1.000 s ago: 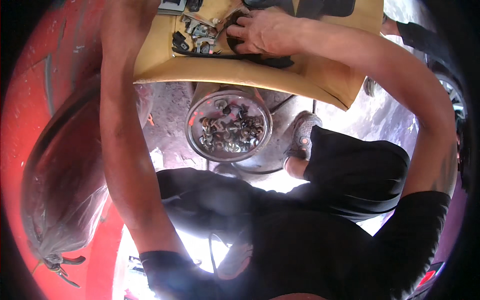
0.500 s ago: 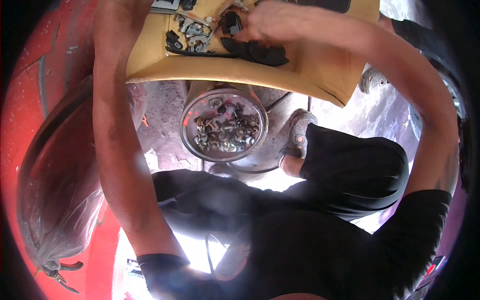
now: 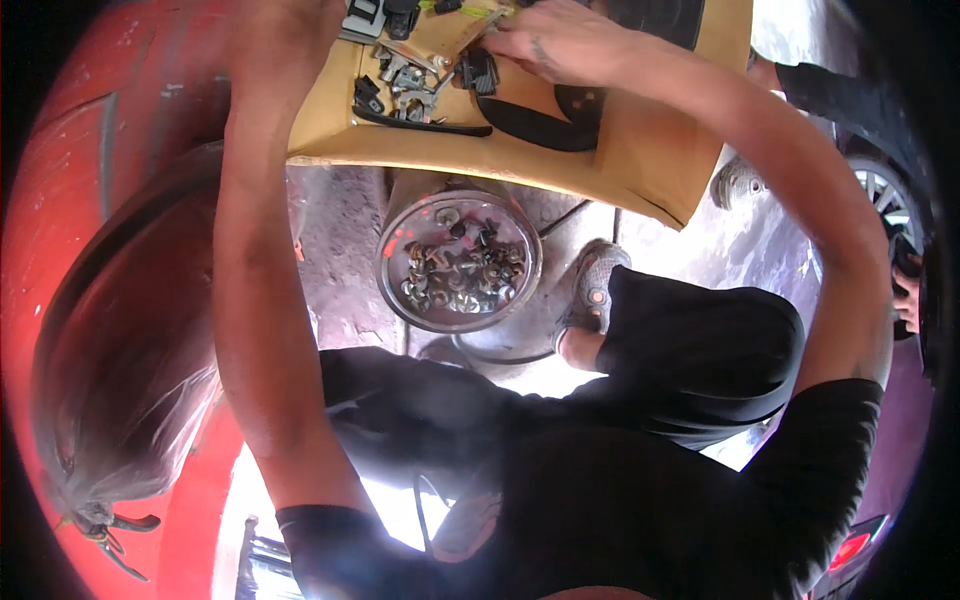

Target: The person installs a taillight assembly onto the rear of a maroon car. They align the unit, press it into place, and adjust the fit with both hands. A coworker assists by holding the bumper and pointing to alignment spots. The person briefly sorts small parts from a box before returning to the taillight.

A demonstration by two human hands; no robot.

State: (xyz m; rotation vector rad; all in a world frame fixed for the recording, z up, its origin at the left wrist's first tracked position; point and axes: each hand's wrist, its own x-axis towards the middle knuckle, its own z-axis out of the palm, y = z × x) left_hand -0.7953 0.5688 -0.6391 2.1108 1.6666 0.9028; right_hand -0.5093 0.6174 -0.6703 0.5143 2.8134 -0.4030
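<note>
My right hand (image 3: 555, 42) reaches into a cardboard box (image 3: 640, 185) at the top of the view. Its fingers are bent together at a thin, pale strip among small parts; whether they grip it is hard to see. Just below the fingertips lies a black ribbed plastic piece (image 3: 479, 72). Left of that are several metal latch-like parts (image 3: 412, 90) and a long black strip (image 3: 425, 125). A curved black flat piece (image 3: 535, 122) rests on the right. My left forearm (image 3: 262, 250) runs up past the top edge, so my left hand is out of the picture.
Below the box stands a round container (image 3: 385, 265) holding many bolts and clips. A red car panel (image 3: 75, 190) with a plastic-wrapped part (image 3: 120, 350) fills the left. My shoe (image 3: 600, 285) is beside the container. At right are another person's hand (image 3: 908, 297) and a wheel (image 3: 880, 195).
The view has shifted, so the box and container appear farther right. My right hand has moved up from above the black pieces, uncovering the ribbed piece. Another person's hand has appeared at right.
</note>
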